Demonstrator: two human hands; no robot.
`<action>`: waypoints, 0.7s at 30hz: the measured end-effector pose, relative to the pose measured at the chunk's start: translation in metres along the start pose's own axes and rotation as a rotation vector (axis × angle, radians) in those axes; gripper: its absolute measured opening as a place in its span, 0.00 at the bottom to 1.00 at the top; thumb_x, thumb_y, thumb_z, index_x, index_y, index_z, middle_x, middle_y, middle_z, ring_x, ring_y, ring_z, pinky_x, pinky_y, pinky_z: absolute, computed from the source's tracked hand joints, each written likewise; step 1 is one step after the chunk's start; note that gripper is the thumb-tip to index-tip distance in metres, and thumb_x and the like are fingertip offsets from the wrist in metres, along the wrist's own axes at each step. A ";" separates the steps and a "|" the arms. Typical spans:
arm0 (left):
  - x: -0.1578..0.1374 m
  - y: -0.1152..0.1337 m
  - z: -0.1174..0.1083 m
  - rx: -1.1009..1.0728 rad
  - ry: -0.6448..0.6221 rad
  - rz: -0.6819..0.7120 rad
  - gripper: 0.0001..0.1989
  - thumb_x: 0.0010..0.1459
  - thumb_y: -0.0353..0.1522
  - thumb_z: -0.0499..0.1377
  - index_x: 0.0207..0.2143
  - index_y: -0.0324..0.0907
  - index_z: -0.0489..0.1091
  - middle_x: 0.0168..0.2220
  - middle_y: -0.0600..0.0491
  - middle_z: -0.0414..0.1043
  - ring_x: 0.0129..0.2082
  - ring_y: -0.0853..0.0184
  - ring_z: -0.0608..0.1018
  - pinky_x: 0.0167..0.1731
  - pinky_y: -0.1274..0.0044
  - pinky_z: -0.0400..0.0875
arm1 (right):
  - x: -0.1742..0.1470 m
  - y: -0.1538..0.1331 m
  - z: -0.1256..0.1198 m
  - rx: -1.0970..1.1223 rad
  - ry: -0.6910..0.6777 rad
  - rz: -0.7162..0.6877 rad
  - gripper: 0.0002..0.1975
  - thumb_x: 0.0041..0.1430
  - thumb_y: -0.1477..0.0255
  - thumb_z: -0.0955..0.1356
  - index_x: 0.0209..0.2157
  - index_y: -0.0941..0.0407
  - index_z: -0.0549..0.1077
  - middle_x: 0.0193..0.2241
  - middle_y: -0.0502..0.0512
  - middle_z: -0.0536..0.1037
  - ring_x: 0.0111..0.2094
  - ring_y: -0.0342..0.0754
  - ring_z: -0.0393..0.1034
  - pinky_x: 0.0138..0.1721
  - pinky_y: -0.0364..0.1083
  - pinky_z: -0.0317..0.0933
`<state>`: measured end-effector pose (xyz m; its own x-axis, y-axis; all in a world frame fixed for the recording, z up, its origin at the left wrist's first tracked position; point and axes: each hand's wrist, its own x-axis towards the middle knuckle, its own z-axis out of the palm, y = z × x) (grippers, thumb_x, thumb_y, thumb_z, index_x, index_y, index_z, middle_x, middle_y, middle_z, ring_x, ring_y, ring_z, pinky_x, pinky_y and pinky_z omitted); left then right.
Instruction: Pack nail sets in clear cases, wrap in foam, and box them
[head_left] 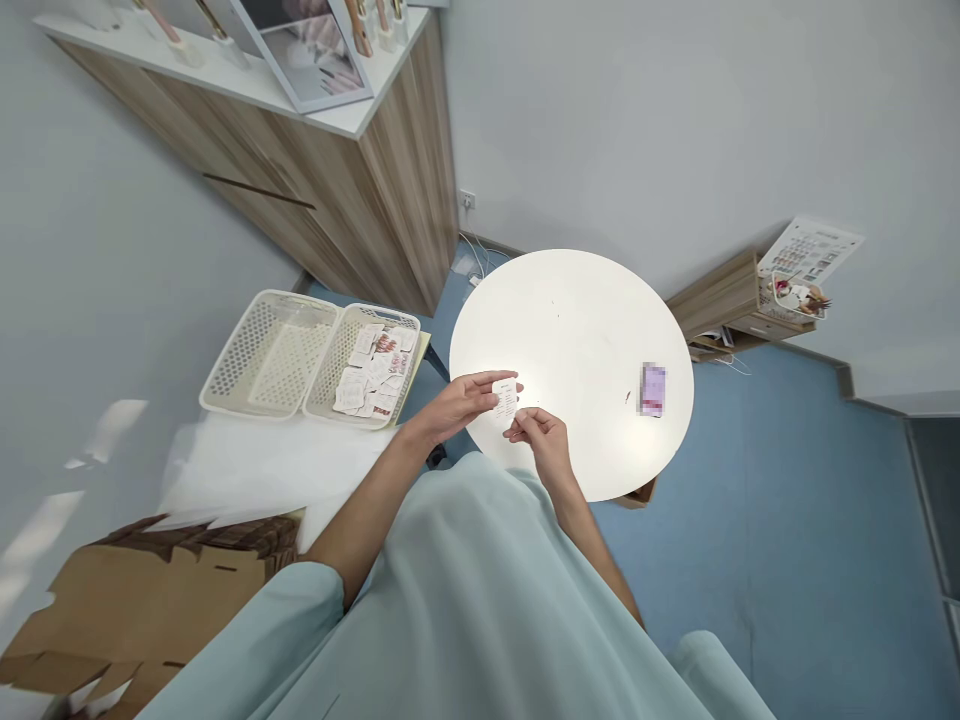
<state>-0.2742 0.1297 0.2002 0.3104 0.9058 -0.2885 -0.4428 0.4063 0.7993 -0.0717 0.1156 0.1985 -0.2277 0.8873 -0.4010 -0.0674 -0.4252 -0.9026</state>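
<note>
Between my hands, over the near left part of a round white table point(570, 300), is a small white printed card point(505, 398). My left hand point(469, 400) grips its left side, thumb in front and fingers behind. At its lower right edge, my right hand point(541, 432) has thumb and fingertips pinched together on the card. The lines of print are too small to read. To the left, a white perforated basket point(319, 385) holds a pile of similar small white cards point(375, 370), some with reddish pictures.
A second white basket point(225, 375) stands beside the first. A purple, blurred-out item point(652, 390) lies on the table's right side. Flattened cardboard boxes point(172, 600) and white sheeting point(262, 470) are at lower left. A wooden cabinet point(397, 160) stands behind, a low shelf point(731, 295) at right.
</note>
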 end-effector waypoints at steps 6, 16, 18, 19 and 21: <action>0.002 -0.001 0.000 0.133 0.260 0.032 0.35 0.46 0.45 0.78 0.55 0.41 0.79 0.57 0.39 0.79 0.63 0.48 0.74 0.66 0.58 0.64 | -0.011 -0.011 0.018 -0.350 0.119 -0.284 0.10 0.62 0.61 0.73 0.36 0.52 0.79 0.33 0.53 0.81 0.33 0.48 0.77 0.39 0.48 0.74; -0.013 -0.007 -0.005 0.250 0.394 0.032 0.35 0.49 0.48 0.75 0.56 0.40 0.77 0.55 0.40 0.80 0.56 0.52 0.79 0.58 0.62 0.73 | -0.007 0.000 0.032 -0.549 0.219 -0.310 0.06 0.61 0.64 0.70 0.33 0.51 0.76 0.32 0.53 0.79 0.34 0.49 0.74 0.43 0.50 0.73; -0.015 -0.006 -0.010 0.253 0.437 0.060 0.33 0.51 0.50 0.73 0.53 0.39 0.79 0.52 0.41 0.81 0.52 0.54 0.81 0.56 0.63 0.74 | -0.003 -0.001 0.027 -0.431 0.229 -0.244 0.08 0.60 0.62 0.71 0.33 0.52 0.77 0.30 0.52 0.80 0.33 0.49 0.75 0.40 0.49 0.73; -0.016 -0.006 -0.012 0.257 0.460 0.073 0.31 0.51 0.51 0.73 0.50 0.39 0.80 0.49 0.41 0.82 0.50 0.55 0.81 0.54 0.64 0.74 | -0.002 -0.002 0.025 -0.363 0.220 -0.195 0.09 0.60 0.61 0.72 0.32 0.52 0.77 0.28 0.52 0.79 0.32 0.50 0.76 0.39 0.49 0.73; -0.018 -0.004 -0.015 0.267 0.486 0.090 0.28 0.50 0.51 0.74 0.44 0.39 0.81 0.43 0.44 0.83 0.44 0.58 0.81 0.49 0.66 0.76 | 0.000 -0.004 0.021 -0.253 0.186 -0.111 0.11 0.59 0.60 0.73 0.32 0.53 0.77 0.24 0.51 0.78 0.30 0.50 0.77 0.37 0.49 0.73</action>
<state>-0.2907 0.1137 0.1938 -0.1701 0.9124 -0.3723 -0.2014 0.3377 0.9195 -0.0917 0.1132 0.2053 -0.0497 0.9532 -0.2982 0.1668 -0.2864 -0.9435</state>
